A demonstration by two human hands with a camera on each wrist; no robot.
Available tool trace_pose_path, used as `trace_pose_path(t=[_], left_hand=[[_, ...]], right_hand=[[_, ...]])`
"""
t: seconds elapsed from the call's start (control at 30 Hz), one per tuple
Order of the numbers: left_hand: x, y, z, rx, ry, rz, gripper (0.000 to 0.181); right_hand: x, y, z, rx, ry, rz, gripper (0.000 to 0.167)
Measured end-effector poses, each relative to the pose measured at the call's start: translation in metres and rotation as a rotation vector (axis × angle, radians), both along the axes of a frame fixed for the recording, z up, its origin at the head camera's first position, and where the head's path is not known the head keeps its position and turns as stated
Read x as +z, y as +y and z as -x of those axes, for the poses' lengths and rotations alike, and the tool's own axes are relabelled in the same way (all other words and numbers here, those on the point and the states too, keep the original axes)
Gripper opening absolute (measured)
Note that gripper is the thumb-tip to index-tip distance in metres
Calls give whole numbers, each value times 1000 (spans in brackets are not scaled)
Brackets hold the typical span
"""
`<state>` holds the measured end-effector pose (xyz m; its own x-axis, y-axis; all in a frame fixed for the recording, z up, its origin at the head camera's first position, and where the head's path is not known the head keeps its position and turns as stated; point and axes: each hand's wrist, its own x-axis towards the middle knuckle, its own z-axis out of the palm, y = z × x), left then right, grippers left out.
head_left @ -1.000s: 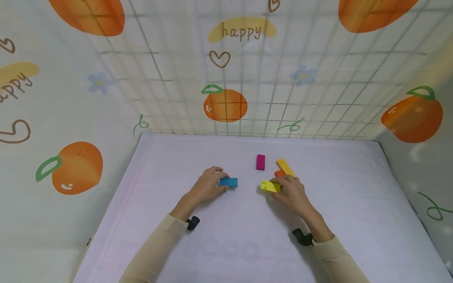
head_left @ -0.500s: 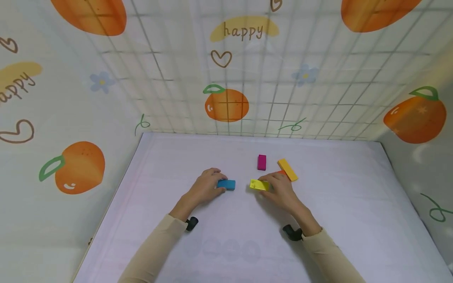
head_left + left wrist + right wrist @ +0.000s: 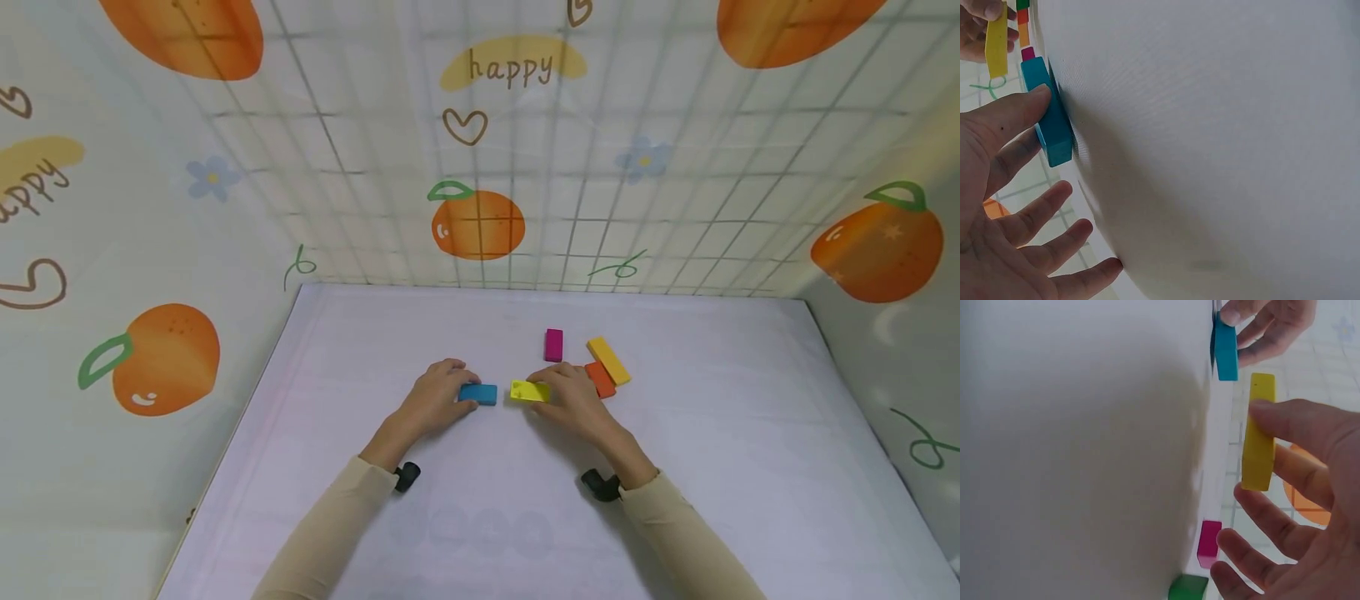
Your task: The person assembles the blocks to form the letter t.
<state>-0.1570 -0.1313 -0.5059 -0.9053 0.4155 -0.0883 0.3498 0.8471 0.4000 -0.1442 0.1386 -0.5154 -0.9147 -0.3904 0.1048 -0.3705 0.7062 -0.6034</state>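
In the head view my left hand (image 3: 435, 403) pinches a blue block (image 3: 478, 394) between thumb and finger. In the left wrist view this block lies against the tabletop, the other fingers spread beside it. My right hand (image 3: 573, 402) pinches a yellow block (image 3: 529, 391), its left end facing the blue block across a small gap. The right wrist view shows the yellow block (image 3: 1259, 447) held above the surface. Beyond the right hand lie a magenta block (image 3: 553, 345), an orange-yellow block (image 3: 608, 360) and a red-orange block (image 3: 601, 380).
A green block (image 3: 1189, 588) shows in the right wrist view; the head view hides it. The white tabletop (image 3: 480, 517) meets a printed backdrop (image 3: 360, 208) at the back and sides. A black wrist camera (image 3: 602, 485) sits on the right arm.
My right hand has moved left with the yellow block, narrowing the gap to the blue block and uncovering more of the red-orange block. The left hand and blue block have shifted slightly left and nearer.
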Motion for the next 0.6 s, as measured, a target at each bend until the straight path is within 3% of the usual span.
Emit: trace_pose_path(t=[0.33,0.6], left_hand=[[-6,1,3,-5,21,18,35],[-6,1,3,-9,28,6,34]], right_hand=[[-5,-15,7,9,-63,-57,34],[-10,-20,10,-10,-52,-90,35]])
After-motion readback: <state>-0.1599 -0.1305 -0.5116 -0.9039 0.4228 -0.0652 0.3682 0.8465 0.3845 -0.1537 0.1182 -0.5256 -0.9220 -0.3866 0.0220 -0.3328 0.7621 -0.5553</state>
